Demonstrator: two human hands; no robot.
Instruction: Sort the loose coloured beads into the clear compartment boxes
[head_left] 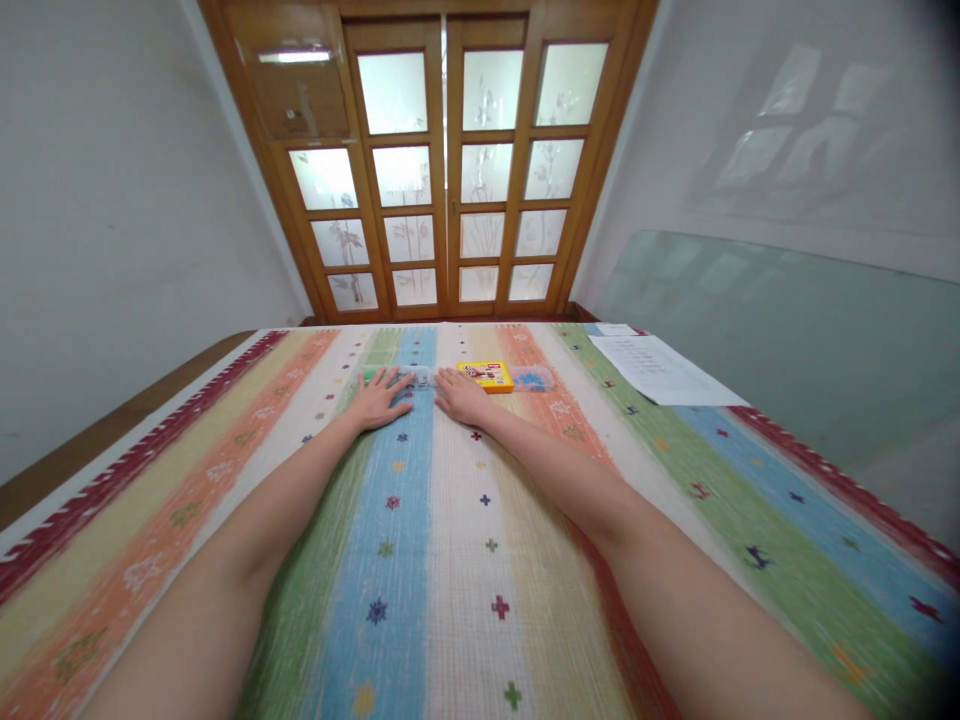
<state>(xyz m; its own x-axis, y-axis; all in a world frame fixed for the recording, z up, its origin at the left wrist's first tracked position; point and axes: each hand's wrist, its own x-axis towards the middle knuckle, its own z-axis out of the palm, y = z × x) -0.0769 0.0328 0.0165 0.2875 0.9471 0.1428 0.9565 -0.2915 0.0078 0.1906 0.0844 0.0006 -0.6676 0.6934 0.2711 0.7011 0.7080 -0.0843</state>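
Observation:
Both my arms stretch out across a striped, many-coloured cloth that covers the table. My left hand lies flat with fingers spread, its fingertips touching a long clear plastic case that runs across the far part of the cloth. My right hand also lies flat and open, fingertips at the same case. Just right of my right hand, a small yellow box rests on the case. The case's right end shows blue contents.
A white printed sheet of paper lies at the far right of the cloth. A wooden door with frosted glass panes stands beyond the table. A green glass panel leans along the right wall.

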